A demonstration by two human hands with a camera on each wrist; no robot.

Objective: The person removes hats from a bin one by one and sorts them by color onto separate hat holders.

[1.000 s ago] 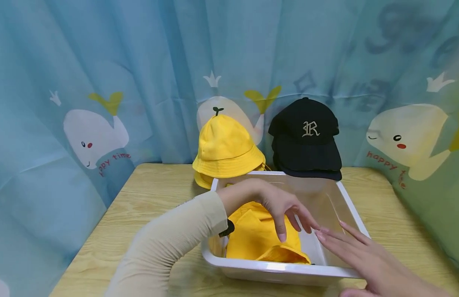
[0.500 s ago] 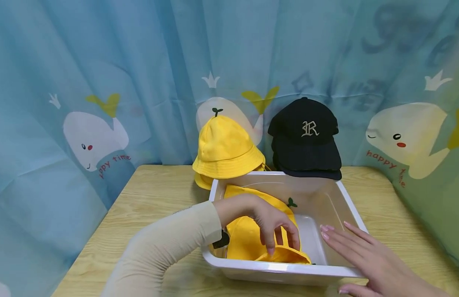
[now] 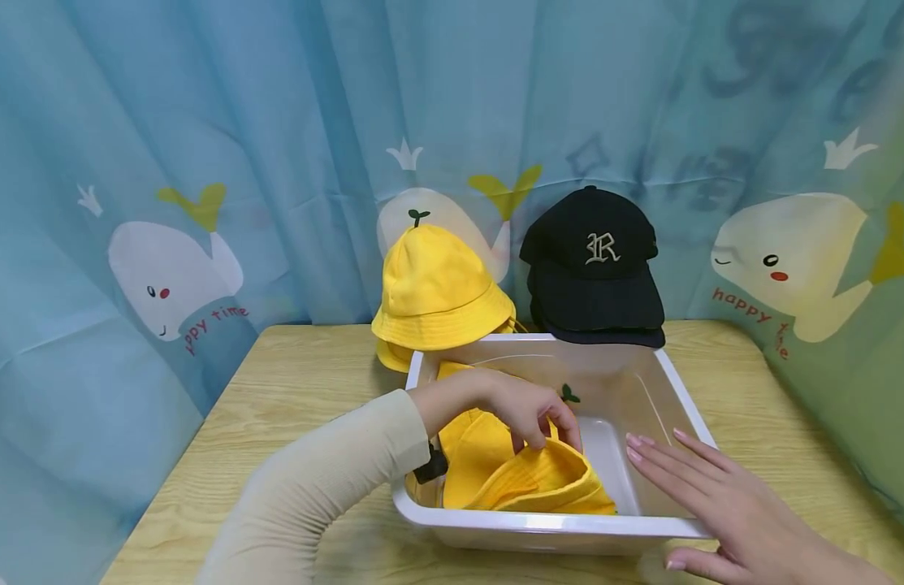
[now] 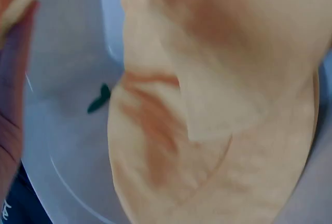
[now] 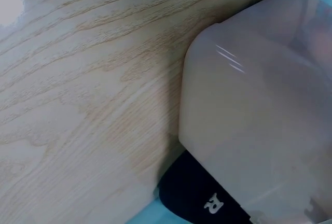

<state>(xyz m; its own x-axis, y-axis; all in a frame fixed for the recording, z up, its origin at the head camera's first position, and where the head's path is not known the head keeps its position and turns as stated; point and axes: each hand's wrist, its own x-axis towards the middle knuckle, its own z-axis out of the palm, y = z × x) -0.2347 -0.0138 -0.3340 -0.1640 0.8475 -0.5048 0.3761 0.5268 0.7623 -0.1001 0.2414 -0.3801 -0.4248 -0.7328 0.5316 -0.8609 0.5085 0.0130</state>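
Yellow hat point(image 3: 561, 475) sits at seven o'clock inside the white bin point(image 3: 539, 524), brim pinched by the left hand point(image 3: 528, 410). Wood-grain table point(image 3: 305, 390) beneath; blue whale-print curtain point(image 3: 276, 122) beyond, at twelve. Stacked yellow hats point(image 3: 444, 284) at eleven, black caps point(image 3: 598, 301) just past twelve. Right hand point(image 3: 729, 500), fingers straight, by the bin's four-o'clock rim.

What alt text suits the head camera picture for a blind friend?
A person's left hand holds a yellow hat in a white bin, the right hand open by its near right corner. Behind are black caps and more yellow hats, before a blue curtain.
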